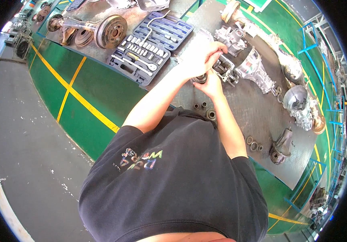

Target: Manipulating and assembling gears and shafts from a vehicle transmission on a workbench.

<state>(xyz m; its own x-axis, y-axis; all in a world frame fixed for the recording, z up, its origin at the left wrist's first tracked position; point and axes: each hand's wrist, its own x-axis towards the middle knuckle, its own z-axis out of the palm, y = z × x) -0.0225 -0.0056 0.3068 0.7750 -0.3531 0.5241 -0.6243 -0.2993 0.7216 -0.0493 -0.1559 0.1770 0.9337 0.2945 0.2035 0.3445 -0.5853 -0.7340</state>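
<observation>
Both my hands meet over the metal table, in front of an opened gearbox case (224, 67). A dark round metal gear part (200, 78) shows below my left palm. My right hand (211, 85) is closed around it from the near right side. Just above, my left hand (204, 60) is closed too, its fingers bent over to the right; what lies under them is hidden. A bell-shaped aluminium housing (252, 66) lies right of the case, and another aluminium casting (232, 38) stands behind it. Close to my body sit a gear (211, 115) and two small bushings (204, 104).
An open blue socket set (141, 56) lies to the left, with a bent metal rod (151, 26) across it. Beyond it is an axle with brake drums (111, 31). Bearing rings (254, 146), a dark housing (283, 146) and a long axle (292, 68) occupy the right side.
</observation>
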